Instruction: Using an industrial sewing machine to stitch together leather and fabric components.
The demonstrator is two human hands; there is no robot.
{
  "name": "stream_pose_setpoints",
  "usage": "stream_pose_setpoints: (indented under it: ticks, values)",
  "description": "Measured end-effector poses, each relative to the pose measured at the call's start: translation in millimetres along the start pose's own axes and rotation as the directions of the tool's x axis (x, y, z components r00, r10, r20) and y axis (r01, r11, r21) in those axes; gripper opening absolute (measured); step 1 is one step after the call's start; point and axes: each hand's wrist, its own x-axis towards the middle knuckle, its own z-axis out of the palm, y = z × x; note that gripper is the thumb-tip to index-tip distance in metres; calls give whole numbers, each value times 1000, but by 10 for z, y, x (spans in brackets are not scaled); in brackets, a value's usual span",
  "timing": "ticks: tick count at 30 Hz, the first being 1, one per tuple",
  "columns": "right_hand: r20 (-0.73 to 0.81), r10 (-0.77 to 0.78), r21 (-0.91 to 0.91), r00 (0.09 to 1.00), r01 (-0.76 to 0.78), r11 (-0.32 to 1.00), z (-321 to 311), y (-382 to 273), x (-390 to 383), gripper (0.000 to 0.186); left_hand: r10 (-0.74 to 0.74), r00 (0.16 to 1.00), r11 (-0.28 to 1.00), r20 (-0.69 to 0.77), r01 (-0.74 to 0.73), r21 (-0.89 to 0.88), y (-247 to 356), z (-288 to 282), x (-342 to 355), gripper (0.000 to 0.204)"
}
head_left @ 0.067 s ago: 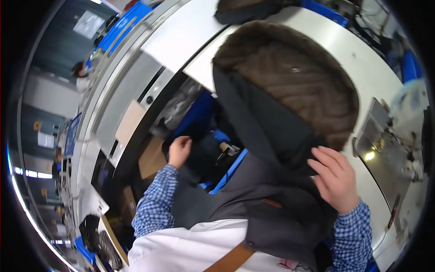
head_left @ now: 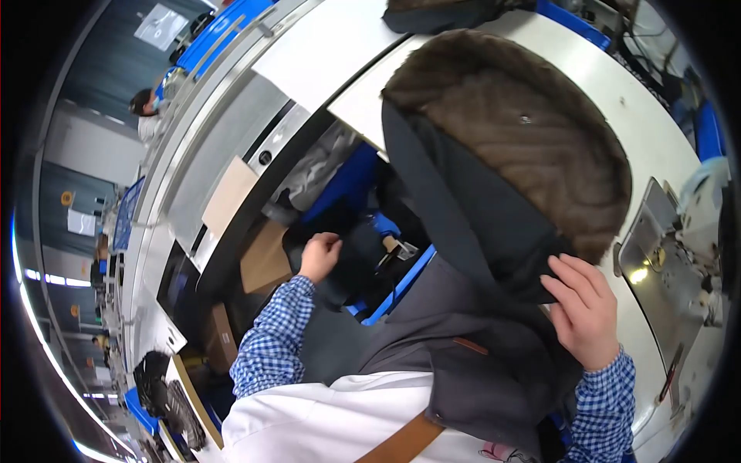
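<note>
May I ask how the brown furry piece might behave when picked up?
The brown furry piece will probably flop rather than stay stiff, since its surface creases and the dark cloth along it folds. It seems unlikely to roll, lying broadly spread, and its pile suggests little slipperiness.

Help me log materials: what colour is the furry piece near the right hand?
The furry piece is dark brown, seen best in the head view.

A bare strip of worktop (head_left: 652, 147) offers passage at upper right, between the fur (head_left: 532, 147) and the machine (head_left: 706, 224). Black fabric (head_left: 482, 204) blocks the centre; left of it, a box (head_left: 264, 258) stands just beside the left hand (head_left: 319, 258).
</note>
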Motion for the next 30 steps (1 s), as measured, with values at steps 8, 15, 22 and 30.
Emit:
stream_pose_setpoints:
  ticks: [8,15,22,30]
  values:
    - [59,80,18,995,-81,997,-1,25,-26,45,-190,882,963,430,82,258,217,421,-198,44]
    - [96,126,-1,987,-127,992,-34,23,-37,47,-188,725,585,662,-459,669,41,712,-348,47]
    - [123,157,-3,980,-158,987,-75,28,-68,49,-173,753,668,635,-384,637,81,413,-277,60]
    - [119,163,-9,979,-163,987,-93,17,-35,47,-246,709,631,661,-401,664,349,481,-271,38]
